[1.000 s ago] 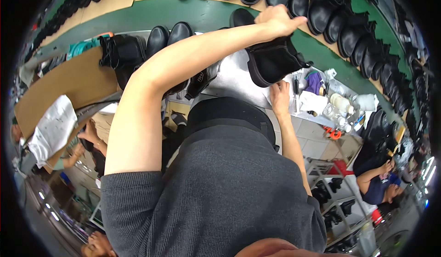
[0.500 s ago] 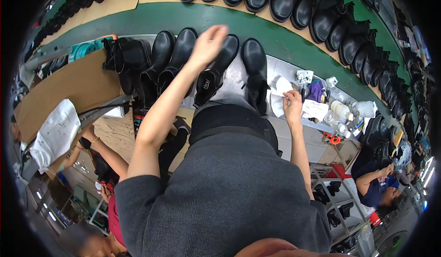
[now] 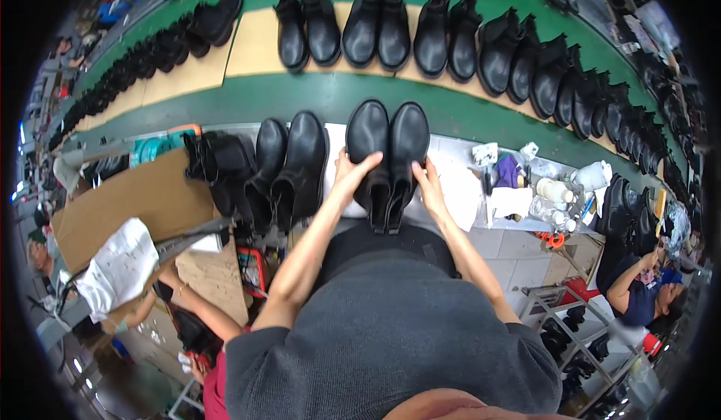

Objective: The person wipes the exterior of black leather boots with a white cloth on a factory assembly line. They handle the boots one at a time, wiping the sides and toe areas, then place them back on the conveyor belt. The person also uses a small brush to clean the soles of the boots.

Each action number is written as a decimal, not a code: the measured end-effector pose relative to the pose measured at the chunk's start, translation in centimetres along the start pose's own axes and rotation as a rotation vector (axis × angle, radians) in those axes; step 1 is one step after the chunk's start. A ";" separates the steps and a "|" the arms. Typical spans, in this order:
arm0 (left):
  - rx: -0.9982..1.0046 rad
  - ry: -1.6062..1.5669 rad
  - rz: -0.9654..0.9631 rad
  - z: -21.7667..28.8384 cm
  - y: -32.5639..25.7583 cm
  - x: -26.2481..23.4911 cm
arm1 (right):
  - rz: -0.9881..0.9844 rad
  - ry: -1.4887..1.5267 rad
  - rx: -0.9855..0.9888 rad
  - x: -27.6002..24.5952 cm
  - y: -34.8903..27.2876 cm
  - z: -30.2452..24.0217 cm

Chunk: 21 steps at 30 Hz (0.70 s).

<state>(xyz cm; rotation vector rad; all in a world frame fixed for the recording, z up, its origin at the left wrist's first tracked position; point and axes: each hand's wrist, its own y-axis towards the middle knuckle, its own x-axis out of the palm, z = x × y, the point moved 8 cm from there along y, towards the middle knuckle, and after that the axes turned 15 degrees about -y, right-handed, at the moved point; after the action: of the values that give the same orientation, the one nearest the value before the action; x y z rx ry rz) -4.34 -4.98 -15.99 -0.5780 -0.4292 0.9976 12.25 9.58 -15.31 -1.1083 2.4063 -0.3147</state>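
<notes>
Two black boots stand side by side on the metal bench in front of me, toes pointing away. My left hand (image 3: pixel 350 175) grips the left boot (image 3: pixel 368 129), thumb across its instep and fingers along its outer side. Around the right boot (image 3: pixel 409 129) my right hand (image 3: pixel 429 183) is closed in the same way, from the right. The inner sides of both boots touch or nearly touch. A white sheet (image 3: pixel 460 195) lies on the bench beside my right hand. To the left of the pair stand other black boots (image 3: pixel 304 157), shafts toward me.
Beyond the bench runs a green conveyor belt (image 3: pixel 263 99) with rows of black boots (image 3: pixel 375 33) on cardboard. Bottles (image 3: pixel 554 190), rags and a purple cloth (image 3: pixel 509 171) crowd the right end. A brown cardboard sheet (image 3: pixel 135 195) stands at left. Co-workers are at both sides.
My left hand has come down onto the left boot, and my right hand has left the white sheet for the right boot. The two boots, apart before, are now together.
</notes>
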 end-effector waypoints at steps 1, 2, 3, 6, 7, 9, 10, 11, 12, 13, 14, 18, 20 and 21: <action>0.099 0.035 -0.054 1.9 -0.5 0.8 | 0.017 0.112 -0.074 -0.5 0.1 -1.0; 0.231 0.073 -0.065 5.9 -2.9 2.4 | 0.033 0.222 -0.140 -1.1 0.1 -1.5; 0.375 0.129 -0.081 7.2 -3.2 2.6 | -0.007 0.283 -0.180 -1.3 0.2 -2.9; 0.701 0.167 -0.150 11.9 -4.7 3.5 | -0.069 0.368 -0.328 -2.7 0.6 -7.0; 0.746 0.184 -0.156 13.2 -5.8 3.8 | -0.027 0.335 -0.387 -3.3 0.5 -8.3; 0.783 0.162 -0.182 14.6 -6.4 4.2 | 0.027 0.269 -0.443 -4.4 0.1 -10.4; 0.776 0.123 -0.201 14.8 -6.3 4.1 | 0.039 0.237 -0.442 -4.8 -0.2 -11.2; 0.768 0.084 -0.221 15.1 -6.1 4.1 | 0.051 0.205 -0.440 -5.2 -0.2 -11.7; 0.712 -0.111 -0.341 15.5 -5.6 4.8 | 0.065 0.345 -0.390 -5.3 0.3 -10.7; 0.413 -0.301 -0.465 14.1 -4.3 5.2 | 0.079 0.491 -0.340 -5.3 0.7 -9.8; 0.107 -0.487 -0.575 12.7 -3.6 5.3 | 0.050 0.777 -0.286 -4.8 1.2 -9.0; 0.401 -0.154 -0.638 14.9 -6.2 4.7 | 0.078 -0.340 -0.599 -4.3 -1.0 -7.0; 0.238 -0.410 -0.648 14.4 -8.6 5.0 | 0.008 -0.227 -0.506 -3.5 -1.8 -10.1; 0.021 -0.718 -0.624 14.6 -10.2 6.0 | -0.011 -0.206 -0.461 -3.2 -2.1 -11.3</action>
<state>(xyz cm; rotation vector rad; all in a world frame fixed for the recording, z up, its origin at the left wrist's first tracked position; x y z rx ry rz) -3.25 -0.25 2.16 -0.0228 -1.1542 0.5710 9.79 10.76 -3.72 -1.2717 2.3432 0.3555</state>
